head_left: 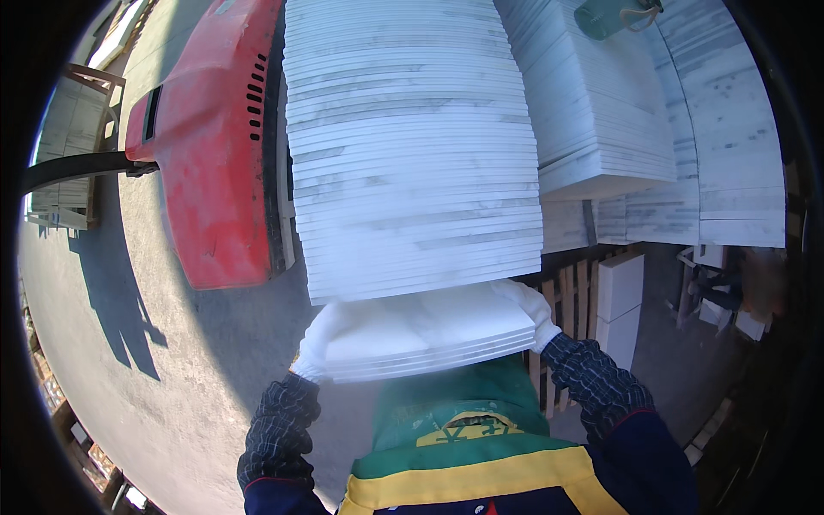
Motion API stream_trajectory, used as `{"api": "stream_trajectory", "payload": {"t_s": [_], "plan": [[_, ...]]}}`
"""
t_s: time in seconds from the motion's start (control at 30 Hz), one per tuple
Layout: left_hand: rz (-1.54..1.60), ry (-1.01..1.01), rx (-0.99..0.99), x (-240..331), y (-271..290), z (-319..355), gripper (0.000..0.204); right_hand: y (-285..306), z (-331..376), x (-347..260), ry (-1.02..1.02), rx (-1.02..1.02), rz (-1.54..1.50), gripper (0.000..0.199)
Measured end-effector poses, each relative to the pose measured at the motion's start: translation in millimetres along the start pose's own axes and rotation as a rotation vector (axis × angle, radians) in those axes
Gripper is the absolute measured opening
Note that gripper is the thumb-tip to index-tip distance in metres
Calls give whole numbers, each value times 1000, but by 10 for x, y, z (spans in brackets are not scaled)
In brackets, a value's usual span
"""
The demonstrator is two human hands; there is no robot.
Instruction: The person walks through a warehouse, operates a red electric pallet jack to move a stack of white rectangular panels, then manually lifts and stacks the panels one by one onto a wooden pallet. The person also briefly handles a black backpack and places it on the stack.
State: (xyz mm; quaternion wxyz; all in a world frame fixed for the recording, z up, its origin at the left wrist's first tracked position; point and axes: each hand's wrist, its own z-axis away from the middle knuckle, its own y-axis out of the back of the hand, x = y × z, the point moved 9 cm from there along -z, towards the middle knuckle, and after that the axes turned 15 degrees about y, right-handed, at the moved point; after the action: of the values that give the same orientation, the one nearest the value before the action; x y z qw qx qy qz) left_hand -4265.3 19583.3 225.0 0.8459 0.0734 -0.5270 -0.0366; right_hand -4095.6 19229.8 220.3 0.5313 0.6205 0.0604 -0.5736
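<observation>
Close in front of my green and yellow apron (pixel 463 468) is a small stack of white marble tiles (pixel 421 324), several thin layers lying face up. My left hand (pixel 323 340), in a white glove, is closed round the left end of the stack. At the opposite end my right hand (pixel 530 311), gloved likewise, grips the right edge. Most of the fingers on both hands are hidden by the tiles or blurred. Just beyond the held stack stands a long row of white marble tiles (pixel 412 163), packed tightly with their edges showing grey veins.
Left of the row stands a red machine (pixel 215 163) with a black handle (pixel 81 167). More tiles (pixel 627 142) are stacked on the right, with a green translucent cup (pixel 601 19) on top. Below them are a wooden pallet (pixel 566 296) and white blocks (pixel 620 300). Another person (pixel 725 287) is far right.
</observation>
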Motion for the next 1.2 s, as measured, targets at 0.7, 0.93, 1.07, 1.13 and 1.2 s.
{"api": "stream_trajectory", "payload": {"t_s": [0.7, 0.93, 1.07, 1.13, 1.2], "plan": [[156, 162, -35, 278, -2, 124, 29, 123, 112, 77, -46, -99, -434, 45], [-94, 149, -26, 836, 64, 689, 68, 745, 187, -1185, 243, -610, 73, 52], [-255, 285, 257, 1575, 410, 883, 70, 1591, -99, -2038, 359, -412, 74, 72], [-350, 322, 291, 2072, 553, 973, 68, 1915, -117, -2351, 452, -368, 132, 68], [-283, 312, 299, 2524, 695, 1002, 69, 2236, -155, -2453, 434, -187, -32, 71]]}}
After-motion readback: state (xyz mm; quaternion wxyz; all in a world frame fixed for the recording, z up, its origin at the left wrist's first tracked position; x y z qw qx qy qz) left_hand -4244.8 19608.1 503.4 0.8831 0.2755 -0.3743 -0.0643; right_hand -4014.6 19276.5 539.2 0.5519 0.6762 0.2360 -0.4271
